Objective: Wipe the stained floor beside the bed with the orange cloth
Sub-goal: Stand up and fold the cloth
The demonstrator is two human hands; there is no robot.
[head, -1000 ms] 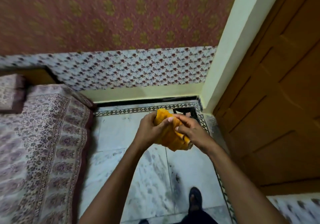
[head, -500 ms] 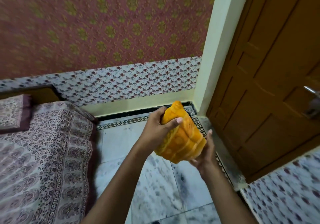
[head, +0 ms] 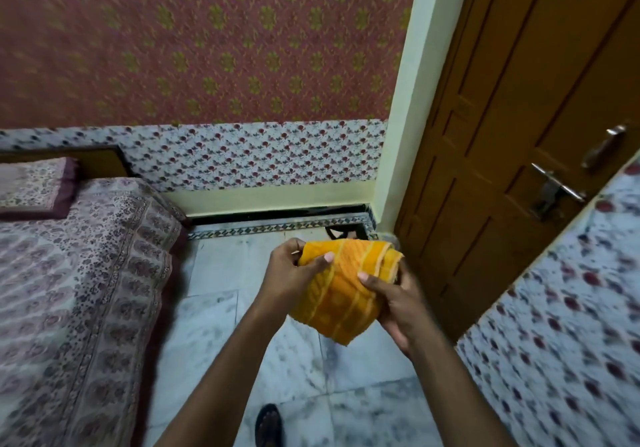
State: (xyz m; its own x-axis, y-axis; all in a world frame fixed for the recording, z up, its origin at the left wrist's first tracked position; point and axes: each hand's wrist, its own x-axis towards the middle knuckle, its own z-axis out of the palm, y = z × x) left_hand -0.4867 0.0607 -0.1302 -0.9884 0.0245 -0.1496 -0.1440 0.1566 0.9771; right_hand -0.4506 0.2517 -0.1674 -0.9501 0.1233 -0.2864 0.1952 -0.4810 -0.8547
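Here, an orange cloth [head: 346, 284] with paler stripes is held bunched up in the air, above the floor [head: 214, 294] and just right of the bed [head: 79, 273]. It is gripped by both hands: the left hand [head: 294, 273] is clamped on its upper left edge, thumb laid over the fabric, and the right hand [head: 398, 304] is curled round its right side, thumb pressed on the front. The remaining fingers of both hands are hidden behind the cloth. Grey smudges are seen across the pale marble floor below the arms; their edges are blurred. The bed, under a patterned cover, is cut off at the left and bottom edges. A dark sandal [head: 268, 426] is partly seen at the bottom edge. A brown wooden door [head: 502, 135] with a metal handle [head: 557, 187] is noted on the right, its top out of frame.
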